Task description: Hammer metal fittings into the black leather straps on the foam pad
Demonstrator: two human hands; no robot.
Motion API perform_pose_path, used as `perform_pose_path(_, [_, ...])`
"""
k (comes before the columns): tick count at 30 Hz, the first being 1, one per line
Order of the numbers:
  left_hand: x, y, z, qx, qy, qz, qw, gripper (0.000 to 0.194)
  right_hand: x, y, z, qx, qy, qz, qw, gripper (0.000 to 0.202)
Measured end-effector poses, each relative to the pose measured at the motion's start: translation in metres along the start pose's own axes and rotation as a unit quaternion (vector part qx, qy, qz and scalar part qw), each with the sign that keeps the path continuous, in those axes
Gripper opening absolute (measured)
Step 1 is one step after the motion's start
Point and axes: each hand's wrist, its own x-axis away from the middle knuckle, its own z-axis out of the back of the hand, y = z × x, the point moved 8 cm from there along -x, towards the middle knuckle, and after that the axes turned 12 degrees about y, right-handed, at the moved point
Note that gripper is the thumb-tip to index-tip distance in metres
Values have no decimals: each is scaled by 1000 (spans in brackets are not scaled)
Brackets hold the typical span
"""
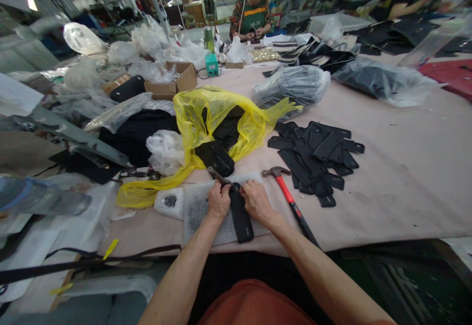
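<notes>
A long black padded piece (242, 219) with rounded ends lies on a pale, speckled board (206, 224) in front of me. My left hand (219, 199) is closed on a slim dark metal tool (217, 173), whose exact kind I cannot make out. The tool's end reaches the top of the black piece. My right hand (256, 200) pinches the upper right edge of that piece, fingers curled in. To its right lies a claw hammer (285, 190) with a red and black handle. A white block (169, 202) holding small dark bits sits left of the board.
A yellow plastic bag (206, 101) with black pieces inside stands beyond the board. Several flat black pieces (317, 153) are heaped at right. Clear-wrapped bundles (291, 86), a cardboard box (184, 76) and plastic bags lie farther back. A co-worker (254, 15) sits across the table.
</notes>
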Motion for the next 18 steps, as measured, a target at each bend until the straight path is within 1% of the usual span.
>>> perform_pose_path(7, [0, -1, -1, 2, -9, 10, 1000, 16, 6, 2, 7, -32, 8, -28, 999, 15])
perform_pose_path(10, [0, 0, 0, -5, -12, 13, 1000, 16, 4, 4, 14, -35, 22, -59, 997, 13])
perform_pose_path(12, [1, 0, 0, -12, -10, 15, 1000, 16, 3, 2, 17, -30, 22, -62, 997, 19])
perform_pose_path(14, [2, 1, 0, -18, -8, 18, 1000, 15, -1, -5, 15, -18, -3, -27, 999, 24])
perform_pose_path(18, [-4, -1, -1, -29, -5, 14, 999, 16, -16, -17, 5, 25, -71, 56, 996, 17])
